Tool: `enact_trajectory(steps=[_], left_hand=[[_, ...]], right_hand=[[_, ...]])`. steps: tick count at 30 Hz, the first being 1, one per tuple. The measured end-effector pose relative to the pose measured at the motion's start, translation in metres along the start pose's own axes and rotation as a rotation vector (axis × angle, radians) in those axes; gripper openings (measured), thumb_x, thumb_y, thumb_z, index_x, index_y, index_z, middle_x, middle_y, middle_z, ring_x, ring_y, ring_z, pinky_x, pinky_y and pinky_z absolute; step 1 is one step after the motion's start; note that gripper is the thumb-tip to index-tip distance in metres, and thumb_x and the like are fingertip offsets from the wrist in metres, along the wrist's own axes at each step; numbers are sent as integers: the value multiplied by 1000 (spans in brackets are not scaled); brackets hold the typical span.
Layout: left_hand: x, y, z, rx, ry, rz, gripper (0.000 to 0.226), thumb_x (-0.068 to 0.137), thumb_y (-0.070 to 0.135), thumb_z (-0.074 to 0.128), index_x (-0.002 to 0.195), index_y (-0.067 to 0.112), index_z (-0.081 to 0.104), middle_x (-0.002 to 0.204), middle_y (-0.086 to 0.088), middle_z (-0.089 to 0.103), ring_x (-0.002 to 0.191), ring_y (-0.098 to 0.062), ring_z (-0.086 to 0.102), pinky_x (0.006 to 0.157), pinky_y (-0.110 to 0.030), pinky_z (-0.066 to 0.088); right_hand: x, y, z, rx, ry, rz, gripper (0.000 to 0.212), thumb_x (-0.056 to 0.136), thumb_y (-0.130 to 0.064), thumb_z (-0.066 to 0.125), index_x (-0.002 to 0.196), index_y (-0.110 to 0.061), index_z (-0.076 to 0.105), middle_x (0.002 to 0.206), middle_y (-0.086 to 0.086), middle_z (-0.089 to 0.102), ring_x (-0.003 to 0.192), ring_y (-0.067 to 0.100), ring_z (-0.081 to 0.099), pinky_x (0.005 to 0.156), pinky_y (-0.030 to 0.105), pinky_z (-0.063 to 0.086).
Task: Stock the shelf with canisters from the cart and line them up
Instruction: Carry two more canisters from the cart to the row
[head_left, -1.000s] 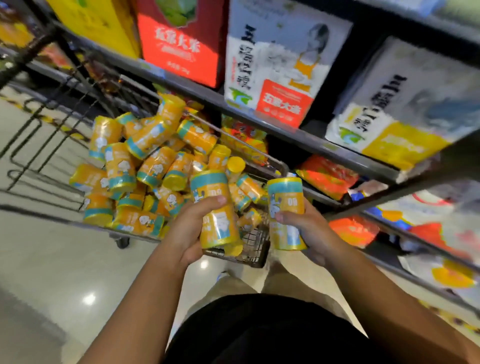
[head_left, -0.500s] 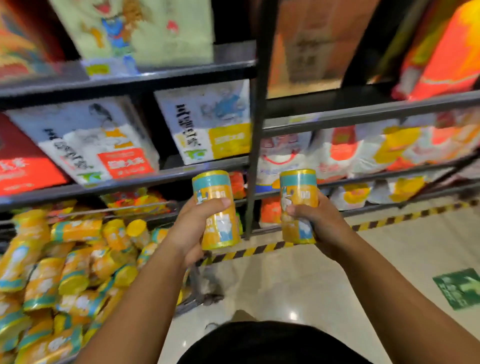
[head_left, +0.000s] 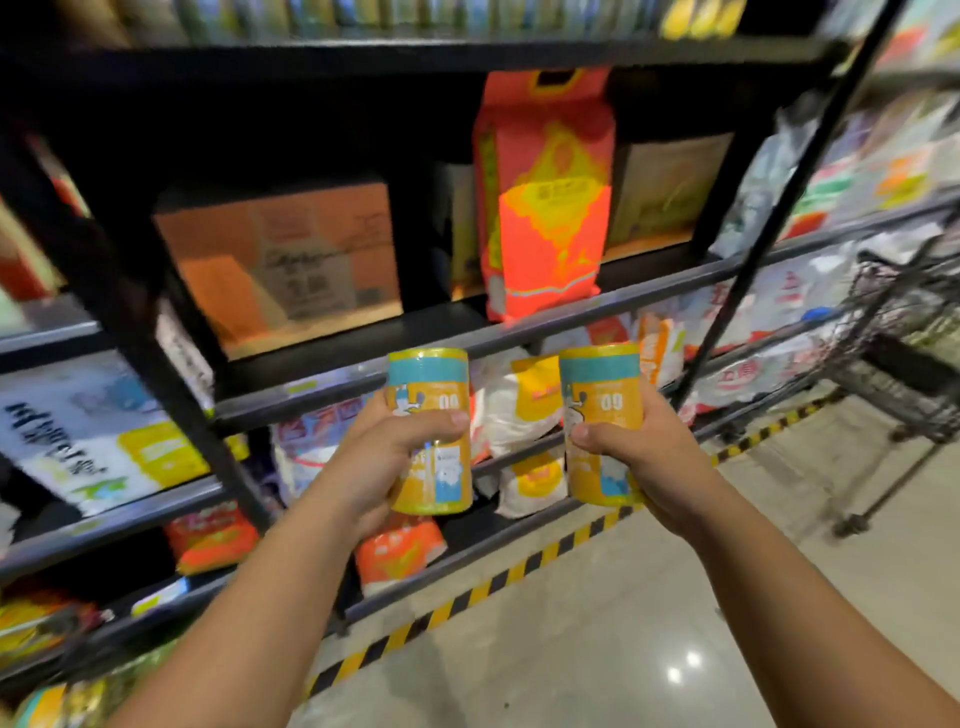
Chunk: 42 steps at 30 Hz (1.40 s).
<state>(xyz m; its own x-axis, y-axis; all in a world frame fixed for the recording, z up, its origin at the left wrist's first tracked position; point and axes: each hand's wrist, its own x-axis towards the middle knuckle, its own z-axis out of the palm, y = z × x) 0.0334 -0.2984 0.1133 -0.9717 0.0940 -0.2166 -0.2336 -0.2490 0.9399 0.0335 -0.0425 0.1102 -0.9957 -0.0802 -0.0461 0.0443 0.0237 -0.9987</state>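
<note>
Gaze swung up and rightward; mid-frame shelf (head_left: 467, 338) now faces both hands. Left hand (head_left: 384, 457) grips left canister (head_left: 430, 395), right hand (head_left: 639, 452) grips right canister (head_left: 597, 384), both upright at frame centre, short of the ledge. Best: land bases flat, labels forward, touching, left of orange bag (head_left: 545, 208).

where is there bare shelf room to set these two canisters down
Bare shelf board between the cardboard box and the orange bag, and right of that bag before the brown box. The shelves below are packed with bags.
</note>
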Motion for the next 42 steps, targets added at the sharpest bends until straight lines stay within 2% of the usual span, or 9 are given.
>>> enact_trajectory(steps=[3, 7, 16, 19, 23, 26, 31, 35, 42], left_hand=[[24, 26, 49, 30, -59, 85, 37, 60, 14, 77, 95, 14, 64, 77, -8, 70, 69, -25, 70, 65, -39, 59], [53, 68, 100, 99, -153, 213, 34, 63, 14, 78, 94, 15, 65, 79, -9, 68, 71, -24, 68, 67, -40, 57], [134, 157, 171, 173, -332, 447, 74, 57, 18, 85, 123, -1, 57, 101, -25, 69, 86, -33, 70, 68, -41, 60], [172, 182, 189, 173, -386, 486, 78, 55, 22, 87, 122, -4, 56, 105, -30, 66, 90, -43, 68, 75, -48, 60], [224, 218, 212, 204, -432, 541, 69, 52, 27, 90, 107, 4, 56, 83, -10, 65, 73, -26, 66, 66, -39, 54], [258, 240, 229, 227, -450, 580, 70, 51, 29, 90, 108, 6, 56, 82, -6, 66, 73, -24, 67, 66, -37, 54], [305, 266, 257, 298, -384, 657, 73, 49, 37, 90, 112, 13, 61, 89, -3, 72, 82, -23, 72, 70, -38, 57], [338, 276, 278, 300, -296, 682, 67, 58, 30, 90, 116, 14, 61, 93, -4, 74, 85, -24, 74, 70, -38, 58], [400, 284, 319, 288, 9, 741, 63, 64, 26, 93, 114, 26, 54, 105, -1, 73, 90, -18, 74, 76, -42, 62]], right_hand=[[10, -28, -46, -16, 40, -65, 70, 56, -30, 86, 119, -22, 58, 96, 2, 74, 90, 24, 73, 76, 39, 60], [31, -65, -86, -50, 91, -169, 75, 51, -38, 86, 118, -20, 57, 100, 10, 71, 90, 29, 71, 80, 48, 61], [93, -150, -133, -86, 106, -385, 69, 52, -28, 86, 113, -17, 57, 86, 0, 71, 77, 17, 69, 67, 31, 57], [119, -176, -147, -141, 124, -425, 71, 51, -33, 86, 114, -19, 58, 91, 3, 71, 80, 19, 70, 69, 32, 58], [157, -208, -170, -207, 151, -457, 63, 58, -24, 87, 114, -21, 58, 97, 6, 73, 88, 22, 71, 73, 31, 59], [188, -223, -185, -219, 187, -490, 70, 49, -35, 88, 112, -25, 59, 96, 3, 73, 86, 20, 72, 72, 31, 59], [236, -236, -209, -208, 183, -521, 74, 48, -31, 89, 115, -24, 57, 93, -4, 73, 87, 16, 72, 70, 26, 57], [270, -243, -229, -205, 163, -561, 79, 51, -32, 90, 122, -22, 55, 102, 4, 71, 93, 19, 72, 75, 31, 59], [341, -254, -285, -197, 81, -632, 75, 56, -29, 90, 120, -19, 53, 104, 3, 71, 91, 13, 72, 72, 24, 57]])
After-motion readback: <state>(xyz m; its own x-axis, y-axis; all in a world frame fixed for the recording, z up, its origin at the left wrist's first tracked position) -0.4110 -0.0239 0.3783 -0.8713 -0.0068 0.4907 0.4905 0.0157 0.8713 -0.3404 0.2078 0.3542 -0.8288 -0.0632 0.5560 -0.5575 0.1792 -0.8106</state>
